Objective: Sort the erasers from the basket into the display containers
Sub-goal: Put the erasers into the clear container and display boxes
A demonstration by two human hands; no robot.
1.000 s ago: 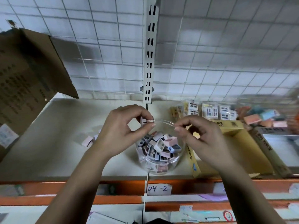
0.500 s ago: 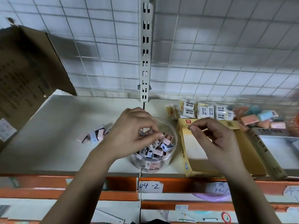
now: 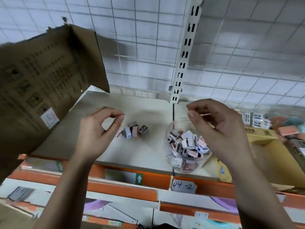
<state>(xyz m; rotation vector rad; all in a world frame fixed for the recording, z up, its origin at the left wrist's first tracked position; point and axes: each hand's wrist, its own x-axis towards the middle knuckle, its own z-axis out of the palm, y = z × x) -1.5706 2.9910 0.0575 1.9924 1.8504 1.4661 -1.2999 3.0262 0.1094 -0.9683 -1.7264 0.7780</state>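
Note:
A clear round jar [image 3: 171, 129] stands on the beige shelf [image 3: 143, 151], filled with several small wrapped erasers [image 3: 186, 143]. To its left a little pile of loose erasers [image 3: 133, 130] lies on the shelf. My left hand [image 3: 97, 131] hovers just left of that pile, thumb and forefinger curved toward each other with nothing visible between them. My right hand [image 3: 221, 129] hangs over the jar's right side, fingers loosely curled and holding nothing I can see.
A large cardboard box [image 3: 41, 83] leans in from the left. A yellow carton [image 3: 260, 134] and packaged erasers [image 3: 257, 120] crowd the right. A slotted metal upright [image 3: 181, 63] and wire grid back the shelf. A "04-2" label [image 3: 182, 185] marks the orange front edge.
My left hand left the jar and swung left to the loose pile on the shelf. My right hand now hangs over the jar. The view has shifted left.

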